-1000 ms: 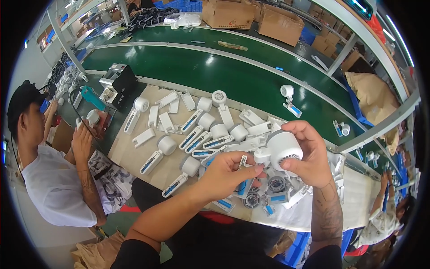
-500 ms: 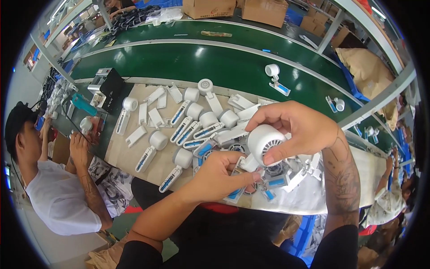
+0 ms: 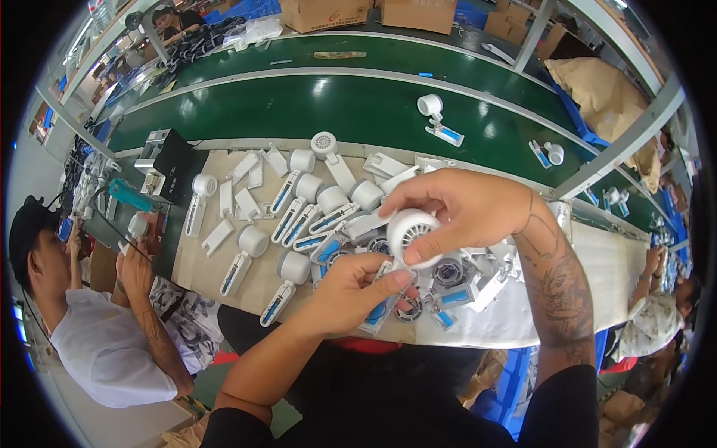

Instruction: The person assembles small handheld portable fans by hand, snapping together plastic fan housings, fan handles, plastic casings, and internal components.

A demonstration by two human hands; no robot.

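Observation:
Above the near edge of the work mat, my right hand (image 3: 474, 209) grips the round white head of a handheld fan (image 3: 415, 228), thumb across its slotted grille. Just to the left, my left hand (image 3: 355, 295) pinches the open white handle (image 3: 379, 308) below that head, with a blue cell partly visible in it. Head and handle meet between my fingers; the exact joint is hidden. Under and beside my hands lie loose white housings, dark round fan parts (image 3: 448, 270) and blue cells (image 3: 453, 297).
Several fans with open handles (image 3: 278, 302) and white handle covers (image 3: 217, 237) lie on the mat (image 3: 196, 261). Beyond runs a green conveyor (image 3: 246, 104) carrying a few fans (image 3: 445, 133). A black machine (image 3: 166, 166) stands left, beside a seated co-worker (image 3: 104, 336). Metal posts rise right.
The whole view has shifted slightly. The fan head has tilted, its grille turning more into view, and moved slightly left with my right hand. My left hand still holds the handle.

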